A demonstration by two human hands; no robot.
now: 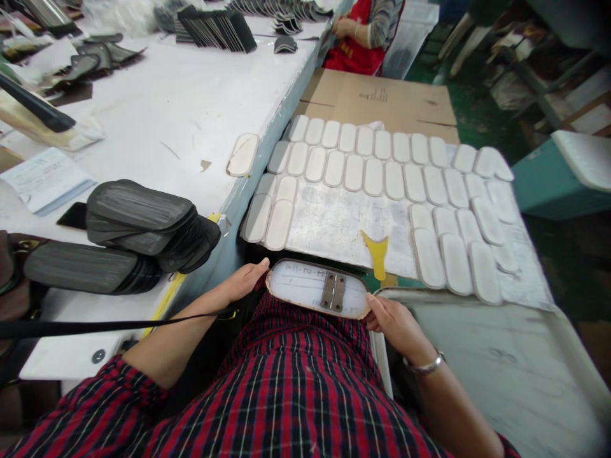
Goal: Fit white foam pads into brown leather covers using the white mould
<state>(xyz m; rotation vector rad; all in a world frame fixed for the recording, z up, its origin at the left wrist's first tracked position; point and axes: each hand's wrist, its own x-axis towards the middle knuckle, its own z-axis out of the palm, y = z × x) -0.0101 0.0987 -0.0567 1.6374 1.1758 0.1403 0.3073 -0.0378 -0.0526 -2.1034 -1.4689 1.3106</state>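
1. Here, the left hand [245, 280] and right hand [394, 321] each clasp one end of the hinged oval board [305, 289], fingers closed on its rim, close against the body.
2. Beyond them, a loosened hold could, I'd judge, drop it onto the white pads [382, 172] on the desk [344, 222].

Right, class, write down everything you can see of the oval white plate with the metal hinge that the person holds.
The oval white plate is long with rounded ends, its face milky and plastic-looking inside a tan rim. A small grey metal hinge sits right of centre; faint handwritten lines mark the left half. It is held crosswise, face up, above the red checked shirt, the left hand gripping one end and the right hand the other.
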